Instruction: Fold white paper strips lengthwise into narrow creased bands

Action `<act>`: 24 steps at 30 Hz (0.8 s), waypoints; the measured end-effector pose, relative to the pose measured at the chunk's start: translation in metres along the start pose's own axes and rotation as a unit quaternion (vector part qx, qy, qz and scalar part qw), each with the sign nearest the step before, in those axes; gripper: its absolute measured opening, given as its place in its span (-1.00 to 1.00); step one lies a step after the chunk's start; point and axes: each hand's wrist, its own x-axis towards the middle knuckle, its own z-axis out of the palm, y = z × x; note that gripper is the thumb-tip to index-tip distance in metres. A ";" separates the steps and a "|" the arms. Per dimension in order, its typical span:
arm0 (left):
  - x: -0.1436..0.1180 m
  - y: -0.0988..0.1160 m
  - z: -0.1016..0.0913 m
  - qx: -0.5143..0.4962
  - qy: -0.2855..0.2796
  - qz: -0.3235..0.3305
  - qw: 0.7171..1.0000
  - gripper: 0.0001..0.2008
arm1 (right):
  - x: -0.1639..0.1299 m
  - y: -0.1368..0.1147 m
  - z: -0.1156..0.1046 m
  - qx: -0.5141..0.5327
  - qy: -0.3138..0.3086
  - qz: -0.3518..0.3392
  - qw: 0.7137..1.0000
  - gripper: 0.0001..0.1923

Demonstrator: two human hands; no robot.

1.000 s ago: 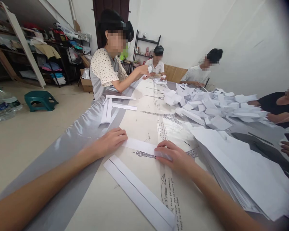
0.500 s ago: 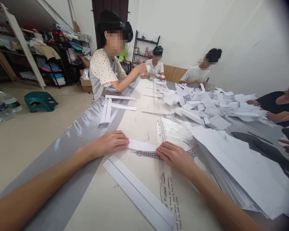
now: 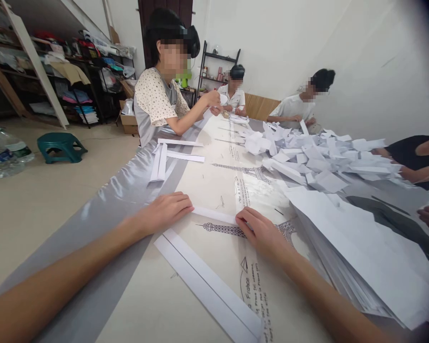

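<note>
Between my hands a narrow white paper strip [image 3: 214, 214] stretches across the printed tablecloth. My left hand [image 3: 169, 209] pinches its left end, fingers together. At the other end, my right hand [image 3: 259, 228] grips the strip between thumb and fingertips. Below it lies a wider folded paper [image 3: 209, 286] with a dark line along its length, touched by neither hand. A stack of white paper sheets [image 3: 357, 247] rests to the right of my right forearm.
Beyond my hands lie several folded strips [image 3: 159, 163]. A heap of folded paper pieces [image 3: 314, 152] covers the table's far right. Several people sit around the table, one person [image 3: 164, 95] at the far left side. A green stool [image 3: 61, 146] stands on the floor.
The strip between my hands now shows a narrower face than before. My right hand's fingers have drawn into a tighter pinch, with the thumb now showing.
</note>
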 end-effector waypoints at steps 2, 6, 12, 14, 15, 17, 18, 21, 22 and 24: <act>0.000 0.005 -0.002 0.015 -0.001 -0.005 1.000 -0.58 | 0.000 0.002 0.002 0.010 -0.008 0.003 1.000 -0.72; 0.001 0.011 -0.002 0.042 0.001 -0.007 0.999 -0.62 | 0.000 0.005 0.004 0.021 -0.027 0.011 0.999 -0.73; 0.002 0.012 0.005 0.067 0.009 -0.017 0.998 -0.67 | 0.002 0.002 0.002 0.013 -0.043 0.014 0.999 -0.71; 0.003 0.012 0.006 0.070 0.014 -0.018 0.997 -0.68 | 0.002 0.000 0.001 0.010 -0.042 0.018 0.999 -0.72; 0.003 0.012 0.006 0.069 0.016 -0.017 0.997 -0.68 | 0.002 -0.001 0.001 0.011 -0.045 0.021 0.999 -0.72; 0.003 0.013 0.007 0.069 0.021 -0.014 0.997 -0.68 | 0.001 -0.003 -0.002 0.015 -0.060 0.026 0.998 -0.73; 0.003 0.014 0.007 0.072 0.022 -0.010 0.997 -0.68 | 0.000 -0.005 -0.003 0.016 -0.070 0.028 0.997 -0.73; 0.003 0.013 0.011 0.095 0.025 0.007 0.995 -0.69 | -0.003 -0.010 -0.007 0.017 -0.096 0.036 0.995 -0.73; 0.003 0.013 0.012 0.102 0.027 0.012 0.994 -0.69 | -0.004 -0.011 -0.008 0.018 -0.102 0.041 0.994 -0.73; 0.003 0.011 0.016 0.109 0.031 0.017 0.993 -0.71 | -0.004 -0.012 -0.008 0.024 -0.109 0.052 0.992 -0.74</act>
